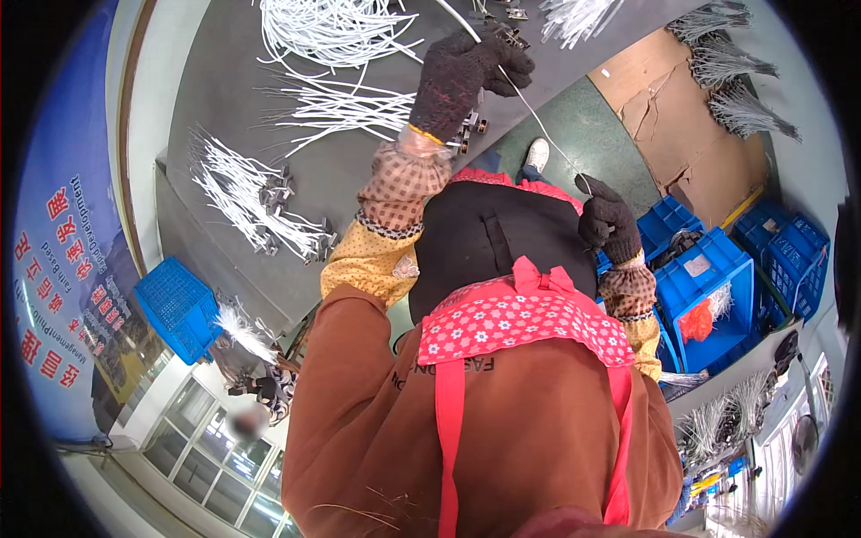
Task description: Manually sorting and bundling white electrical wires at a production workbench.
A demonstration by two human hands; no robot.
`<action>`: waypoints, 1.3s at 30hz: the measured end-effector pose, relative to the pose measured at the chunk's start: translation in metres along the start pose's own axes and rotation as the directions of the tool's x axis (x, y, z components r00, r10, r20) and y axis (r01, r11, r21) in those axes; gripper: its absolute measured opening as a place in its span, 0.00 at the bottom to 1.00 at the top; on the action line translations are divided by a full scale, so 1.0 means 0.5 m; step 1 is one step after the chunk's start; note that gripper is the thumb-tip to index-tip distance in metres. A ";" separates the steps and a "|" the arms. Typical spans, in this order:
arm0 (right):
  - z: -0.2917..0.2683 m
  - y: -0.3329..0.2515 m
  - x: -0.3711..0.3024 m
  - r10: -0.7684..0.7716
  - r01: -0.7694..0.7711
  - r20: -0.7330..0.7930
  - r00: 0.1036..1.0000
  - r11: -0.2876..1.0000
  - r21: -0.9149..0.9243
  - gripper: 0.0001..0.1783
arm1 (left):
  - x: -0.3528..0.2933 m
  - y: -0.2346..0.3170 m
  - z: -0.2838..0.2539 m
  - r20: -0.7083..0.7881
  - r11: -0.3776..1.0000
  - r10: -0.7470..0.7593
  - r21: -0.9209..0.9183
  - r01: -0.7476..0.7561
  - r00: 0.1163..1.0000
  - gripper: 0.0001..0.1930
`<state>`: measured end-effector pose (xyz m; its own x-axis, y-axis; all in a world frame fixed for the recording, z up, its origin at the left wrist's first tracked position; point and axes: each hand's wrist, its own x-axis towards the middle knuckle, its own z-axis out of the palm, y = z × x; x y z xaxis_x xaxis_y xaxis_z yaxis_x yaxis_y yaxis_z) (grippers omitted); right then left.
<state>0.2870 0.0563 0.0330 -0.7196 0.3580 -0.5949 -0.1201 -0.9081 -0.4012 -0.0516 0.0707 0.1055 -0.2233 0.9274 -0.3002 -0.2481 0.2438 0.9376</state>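
Both my hands wear dark knitted gloves. My left hand (pixel 462 79), over the edge of the grey table (pixel 224 81), is closed around a thin white wire (pixel 543 123). A thicker white stretch of it rises past that hand to the top edge. Lower down and to the right, my right hand (pixel 609 221) pinches the wire's other end in front of the apron, so the length between my hands is nearly straight. Small metal clip-like parts (pixel 468 133) lie on the table beside my left wrist; the glove partly hides them.
Bundles of white wires (pixel 336 31) cover the table, and another bundle (pixel 256 197) has metal parts at its ends. Blue crates (pixel 704 278) stand at my right, near flattened cardboard (pixel 655 112) with grey wire bundles (pixel 735 67). A blue basket (pixel 178 309) and another person are at the left.
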 end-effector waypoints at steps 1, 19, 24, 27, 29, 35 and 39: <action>0.007 -0.002 0.000 -0.005 0.004 -0.017 1.000 0.999 -0.051 0.28 | 0.001 -0.003 0.004 -0.145 0.998 -0.035 0.049 0.043 0.989 0.15; 0.120 -0.036 0.150 0.038 -0.011 0.089 0.995 0.958 -0.288 0.25 | -0.116 -0.128 0.035 -0.086 0.930 -0.254 -0.297 0.219 0.963 0.23; 0.158 -0.033 0.163 0.118 -0.044 0.172 0.978 0.923 -0.383 0.20 | -0.153 -0.106 -0.058 -0.183 0.989 -0.148 -0.041 0.143 0.972 0.25; 0.164 -0.005 0.235 -0.085 0.367 0.396 0.915 0.586 -0.722 0.20 | -0.154 -0.131 -0.047 -0.175 0.966 -0.155 -0.234 0.111 0.972 0.24; 0.216 -0.005 0.239 -0.089 0.344 0.361 0.928 0.577 -0.741 0.22 | -0.153 -0.120 -0.060 -0.194 0.957 0.105 0.288 -0.046 0.975 0.21; 0.266 -0.012 0.266 0.162 -0.101 0.088 0.983 0.873 -0.476 0.32 | -0.152 -0.070 -0.093 -0.327 0.904 -0.284 -0.404 0.138 0.901 0.23; 0.231 0.012 0.326 0.239 -0.123 0.222 0.945 0.892 -0.435 0.34 | -0.161 -0.075 -0.102 -0.325 0.916 -0.274 -0.376 0.142 0.905 0.22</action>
<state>0.0900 0.0839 0.0139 -0.8609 0.0730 -0.5035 0.2791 -0.7597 -0.5873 -0.0724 -0.0276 0.0856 -0.4408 0.6801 -0.5858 -0.6134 0.2482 0.7498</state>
